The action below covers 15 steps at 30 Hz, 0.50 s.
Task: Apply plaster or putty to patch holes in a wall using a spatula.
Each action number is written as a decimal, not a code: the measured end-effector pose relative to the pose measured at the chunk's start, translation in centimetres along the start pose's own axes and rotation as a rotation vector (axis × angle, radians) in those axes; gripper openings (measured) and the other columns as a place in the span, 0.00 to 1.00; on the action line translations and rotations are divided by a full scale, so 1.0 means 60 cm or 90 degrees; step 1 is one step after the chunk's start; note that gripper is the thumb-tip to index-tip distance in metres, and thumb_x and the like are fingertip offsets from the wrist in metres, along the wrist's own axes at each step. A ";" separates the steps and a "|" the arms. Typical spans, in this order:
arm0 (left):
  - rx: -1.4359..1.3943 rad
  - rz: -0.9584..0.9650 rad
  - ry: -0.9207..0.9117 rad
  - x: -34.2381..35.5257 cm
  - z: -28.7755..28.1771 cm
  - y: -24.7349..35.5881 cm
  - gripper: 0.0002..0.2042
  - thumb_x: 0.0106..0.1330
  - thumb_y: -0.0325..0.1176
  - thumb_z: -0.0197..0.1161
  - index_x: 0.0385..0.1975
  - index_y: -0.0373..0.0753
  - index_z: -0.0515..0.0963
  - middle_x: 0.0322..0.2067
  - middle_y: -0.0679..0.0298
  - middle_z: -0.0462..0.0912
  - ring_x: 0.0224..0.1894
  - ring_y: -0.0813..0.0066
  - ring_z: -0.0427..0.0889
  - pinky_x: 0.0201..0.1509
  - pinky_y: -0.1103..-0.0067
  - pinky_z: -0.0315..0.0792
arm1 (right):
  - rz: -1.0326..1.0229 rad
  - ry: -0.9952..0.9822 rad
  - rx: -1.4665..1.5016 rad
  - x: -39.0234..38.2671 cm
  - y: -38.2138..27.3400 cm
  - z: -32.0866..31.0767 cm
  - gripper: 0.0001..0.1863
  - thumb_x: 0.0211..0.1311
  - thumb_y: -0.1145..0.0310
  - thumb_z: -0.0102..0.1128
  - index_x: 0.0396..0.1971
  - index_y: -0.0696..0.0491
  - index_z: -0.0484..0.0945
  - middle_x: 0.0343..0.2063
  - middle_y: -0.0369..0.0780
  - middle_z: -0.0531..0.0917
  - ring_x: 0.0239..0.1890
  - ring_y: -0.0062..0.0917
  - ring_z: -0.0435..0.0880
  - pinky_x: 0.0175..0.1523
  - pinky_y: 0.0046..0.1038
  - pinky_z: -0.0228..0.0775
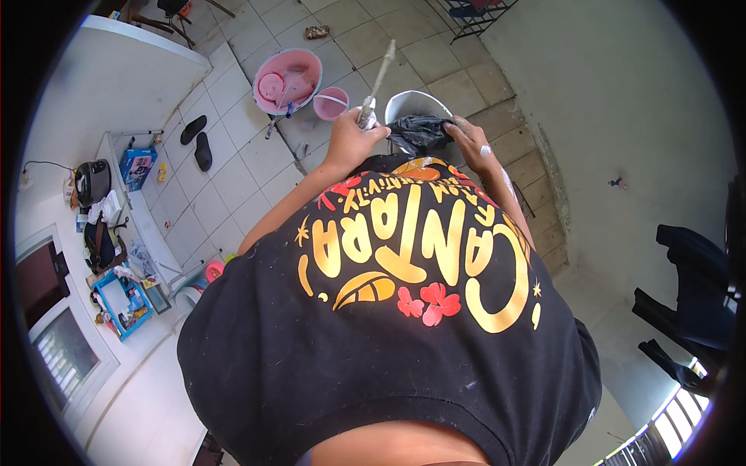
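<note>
My left hand (350,144) is closed around a long, thin tool smeared with white, its narrow pale blade (382,71) pointing up and away. I cannot make out its exact kind. Next to that hand's fingers lies the near edge of a crumpled black plastic bag (420,133). My right hand (471,142) pinches the bag's other side, with white smears on its wrist and forearm. Behind the bag stands a white bucket (417,96), its far rim showing. The bag hides the bucket's near side and most of what is inside.
Left of the bucket stand a small pink pail (332,113) and a larger pink basin (256,92) holding a pink container. Black slippers (203,151) lie on the tiled floor. A bare wall (606,101) rises on the right. A cluttered shelf (151,248) runs along the left.
</note>
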State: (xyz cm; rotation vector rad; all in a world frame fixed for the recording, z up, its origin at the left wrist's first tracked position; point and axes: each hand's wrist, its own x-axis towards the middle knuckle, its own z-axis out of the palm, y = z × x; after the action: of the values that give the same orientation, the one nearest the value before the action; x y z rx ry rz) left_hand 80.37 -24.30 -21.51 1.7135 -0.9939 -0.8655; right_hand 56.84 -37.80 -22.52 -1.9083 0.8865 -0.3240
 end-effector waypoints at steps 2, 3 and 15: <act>-0.019 0.004 -0.004 -0.001 -0.004 0.004 0.09 0.51 0.30 0.70 0.19 0.36 0.74 0.17 0.71 0.75 0.20 0.85 0.69 0.27 0.82 0.64 | 0.011 0.018 0.002 0.003 0.002 0.002 0.18 0.63 0.59 0.49 0.35 0.62 0.72 0.28 0.49 0.77 0.31 0.35 0.76 0.41 0.31 0.66; -0.018 0.017 -0.021 -0.001 -0.005 0.008 0.10 0.51 0.30 0.70 0.19 0.36 0.74 0.16 0.72 0.74 0.20 0.85 0.69 0.27 0.83 0.64 | 0.022 0.034 0.004 0.005 0.006 0.002 0.18 0.63 0.59 0.48 0.35 0.62 0.72 0.28 0.49 0.77 0.31 0.35 0.75 0.40 0.31 0.66; 0.125 -0.014 -0.034 0.120 0.038 -0.017 0.31 0.40 0.64 0.69 0.10 0.35 0.72 0.12 0.63 0.75 0.18 0.74 0.75 0.27 0.76 0.70 | 0.114 0.012 -0.038 0.022 -0.022 -0.001 0.20 0.56 0.57 0.53 0.29 0.63 0.76 0.21 0.47 0.78 0.25 0.29 0.75 0.36 0.29 0.68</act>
State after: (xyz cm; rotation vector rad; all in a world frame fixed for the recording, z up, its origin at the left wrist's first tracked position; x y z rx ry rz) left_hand 81.65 -31.38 -23.97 1.8773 -1.1290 -0.8545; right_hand 58.32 -38.44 -21.56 -1.8671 1.0829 -0.2102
